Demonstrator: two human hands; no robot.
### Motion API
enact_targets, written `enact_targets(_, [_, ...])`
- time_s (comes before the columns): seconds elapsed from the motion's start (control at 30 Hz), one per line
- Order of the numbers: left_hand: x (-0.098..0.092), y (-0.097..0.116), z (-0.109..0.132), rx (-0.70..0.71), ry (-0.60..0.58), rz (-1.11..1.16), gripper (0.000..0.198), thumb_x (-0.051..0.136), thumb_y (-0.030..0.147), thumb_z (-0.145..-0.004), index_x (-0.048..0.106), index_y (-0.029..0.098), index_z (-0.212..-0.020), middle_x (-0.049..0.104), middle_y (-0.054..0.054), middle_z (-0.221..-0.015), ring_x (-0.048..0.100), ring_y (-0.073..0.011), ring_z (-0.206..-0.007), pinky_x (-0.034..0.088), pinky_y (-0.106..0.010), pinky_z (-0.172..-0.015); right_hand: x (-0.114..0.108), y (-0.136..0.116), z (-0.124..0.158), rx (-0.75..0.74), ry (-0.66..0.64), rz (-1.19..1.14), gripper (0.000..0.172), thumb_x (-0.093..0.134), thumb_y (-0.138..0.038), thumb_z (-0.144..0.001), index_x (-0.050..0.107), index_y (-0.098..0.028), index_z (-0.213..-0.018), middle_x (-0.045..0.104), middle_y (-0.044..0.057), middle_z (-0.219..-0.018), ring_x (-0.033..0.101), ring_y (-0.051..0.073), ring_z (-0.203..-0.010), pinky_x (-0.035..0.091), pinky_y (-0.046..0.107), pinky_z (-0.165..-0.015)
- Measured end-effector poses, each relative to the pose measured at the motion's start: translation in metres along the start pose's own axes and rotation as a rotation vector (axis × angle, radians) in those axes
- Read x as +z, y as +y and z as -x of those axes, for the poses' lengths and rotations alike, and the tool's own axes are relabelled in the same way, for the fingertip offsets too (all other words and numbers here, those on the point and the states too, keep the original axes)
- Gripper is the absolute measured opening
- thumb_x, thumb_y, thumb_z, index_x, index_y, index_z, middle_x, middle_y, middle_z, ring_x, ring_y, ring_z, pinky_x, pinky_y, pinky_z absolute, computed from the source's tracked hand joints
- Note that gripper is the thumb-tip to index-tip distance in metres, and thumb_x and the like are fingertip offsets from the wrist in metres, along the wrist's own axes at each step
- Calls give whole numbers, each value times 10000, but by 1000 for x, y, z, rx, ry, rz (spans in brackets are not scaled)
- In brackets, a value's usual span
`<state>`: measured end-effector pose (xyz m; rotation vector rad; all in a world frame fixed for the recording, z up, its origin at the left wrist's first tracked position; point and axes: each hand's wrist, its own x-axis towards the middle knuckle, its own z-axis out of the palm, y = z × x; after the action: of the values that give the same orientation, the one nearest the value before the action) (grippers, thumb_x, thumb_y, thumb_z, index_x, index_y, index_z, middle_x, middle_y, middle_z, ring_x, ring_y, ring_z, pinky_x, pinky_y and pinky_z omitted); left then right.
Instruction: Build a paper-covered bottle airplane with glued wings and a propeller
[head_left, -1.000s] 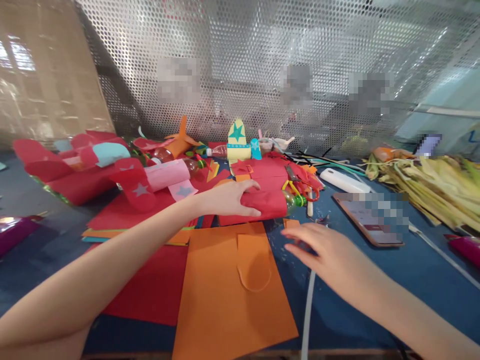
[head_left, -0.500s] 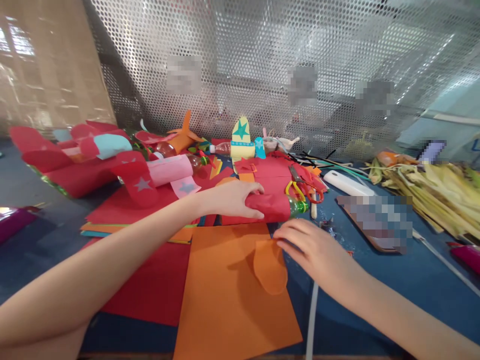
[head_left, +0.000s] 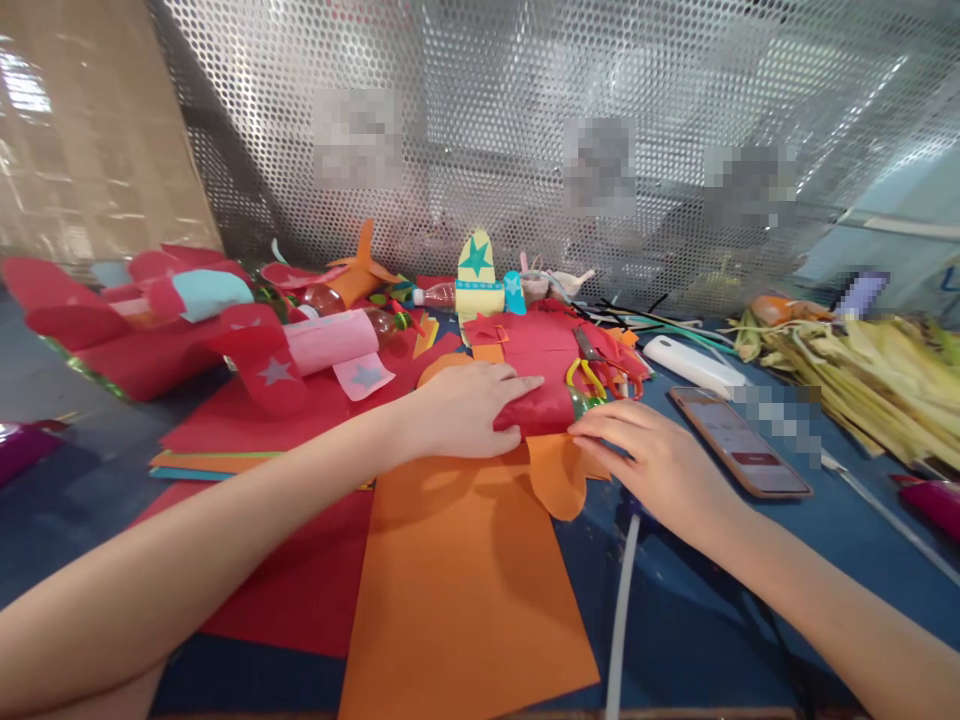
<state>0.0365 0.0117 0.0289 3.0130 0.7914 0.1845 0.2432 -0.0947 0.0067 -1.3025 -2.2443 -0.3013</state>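
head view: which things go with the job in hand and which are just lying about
In the job:
red-wrapped bottle, steadied by the left hand
orange cutout, held by the right hand

Seemingly just lying about:
phone, right of the hands
dried husks, at far right

So the bare left arm [head_left: 202, 540] is slanting in from the lower left, the left hand [head_left: 463, 408] gripping wide, palm down, thumb well apart from the index finger. The bare right arm [head_left: 817, 595] is angling in from the lower right, and the right hand [head_left: 656, 452] is kinda pinching, fingertips pointing left.
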Motion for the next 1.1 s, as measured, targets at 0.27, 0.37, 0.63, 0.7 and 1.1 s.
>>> enact_targets(0.27, [1,0,-1,3,-1,23,512,397,348,-891,439,186,-1374,544,-101,-1332,532,-289,-1183,405,-416,-997,5,1,-1,-38,68,61,250,445,-192,-964,669,-134,-869,698,100,-840,665,206,-756,543,333,-699])
enact_targets(0.37, [1,-1,-2,0,-10,26,489,357,339,-913,435,202,-1375,544,-90,-1335,528,-277,-1186,397,-411,-1003,5,1,-2,-54,78,86,285,424,-204,-973,670,-130,-850,699,99,-815,663,205,-732,542,331,-680])
enact_targets(0.63, [3,-2,-2,9,12,44,486,358,370,-925,447,194,-1369,558,-92,-1311,539,-283,-1166,406,-414,-989,6,5,-2,-55,78,81,281,431,-205,-970,670,-129,-843,698,96,-814,657,203,-727,545,333,-673])
enact_targets(0.7, [3,-1,-2,1,20,40,487,369,396,-923,457,196,-1359,568,-91,-1301,546,-283,-1158,414,-406,-980,7,5,-1,-55,82,76,271,439,-205,-967,670,-127,-848,697,96,-819,656,207,-734,546,337,-678])
enact_targets(1.1, [4,0,-1,8,50,8,522,420,457,-900,463,188,-1345,573,-107,-1301,570,-295,-1134,447,-397,-938,8,2,-5,-72,79,71,278,432,-202,-969,668,-126,-845,707,103,-833,665,211,-763,549,339,-711])
